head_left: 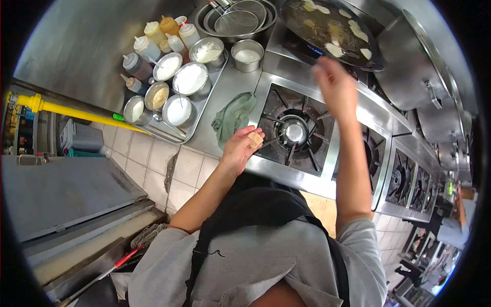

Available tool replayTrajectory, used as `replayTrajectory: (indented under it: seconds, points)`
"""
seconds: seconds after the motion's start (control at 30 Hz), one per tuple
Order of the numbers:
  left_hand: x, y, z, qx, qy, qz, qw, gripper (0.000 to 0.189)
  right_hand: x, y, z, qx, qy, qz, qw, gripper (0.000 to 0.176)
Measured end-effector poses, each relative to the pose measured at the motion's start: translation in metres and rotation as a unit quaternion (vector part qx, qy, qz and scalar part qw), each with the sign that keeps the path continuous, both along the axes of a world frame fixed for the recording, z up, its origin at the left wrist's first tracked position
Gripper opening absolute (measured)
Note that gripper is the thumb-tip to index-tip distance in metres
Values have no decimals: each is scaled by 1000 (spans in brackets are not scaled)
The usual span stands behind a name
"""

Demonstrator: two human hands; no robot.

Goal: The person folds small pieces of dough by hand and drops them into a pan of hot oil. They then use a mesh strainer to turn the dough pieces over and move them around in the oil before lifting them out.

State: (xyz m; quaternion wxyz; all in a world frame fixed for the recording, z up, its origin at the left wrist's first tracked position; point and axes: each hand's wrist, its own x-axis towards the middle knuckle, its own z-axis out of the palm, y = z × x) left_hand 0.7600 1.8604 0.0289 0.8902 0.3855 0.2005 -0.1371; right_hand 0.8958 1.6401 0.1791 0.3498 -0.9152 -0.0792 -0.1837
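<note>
My left hand [237, 153] is palm up at the stove's front edge, its fingers curled round a small pale beige piece [255, 139] that looks like dough. Beside it lies a crumpled green cloth [234, 120]. Out over the stove, my right hand [335, 87] is smeared by motion just below the rim of a wide dark pan [317, 38]; its fingers do not show clearly. Several flat pale pieces [334, 49] lie in shiny oil in that pan, and a blue flame [314, 49] burns under its edge.
To the left, a metal tray [193, 123] carries bowls of white powder [190, 78] and squeeze bottles [147, 47]. Strainers [236, 23] rest in large bowls behind. An unlit burner [293, 132] sits before me; big pots [409, 61] line the right. Another person [452, 230] stands far right.
</note>
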Motion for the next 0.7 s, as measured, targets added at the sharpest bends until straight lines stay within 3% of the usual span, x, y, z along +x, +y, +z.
replayTrajectory:
  seconds: [0.07, 0.13, 0.2, 0.43, 0.57, 0.7]
  points:
    - [0, 0, 0, 7, -9, -9, 1000, 37, -40, 21, -23, -48, 108, 119, 986, 33]
    - [3, 0, -1, -7, 2, -16, 1000, 36, -65, 39, -47, -81, 139, 222, 962, 30]
    - [5, -1, 0, -6, -7, -15, 1000, 37, -79, 52, -73, -73, 140, 246, 956, 29]
    - [9, 2, 10, -63, -24, -14, 998, 37, -92, 53, -82, -101, 170, 253, 947, 26]
    - [11, 2, 10, -92, -77, -48, 992, 49, -86, 50, -79, -31, 201, 236, 950, 23]
    - [13, 1, 16, -53, -110, -93, 988, 47, -73, 41, -83, 14, 258, 232, 938, 26]
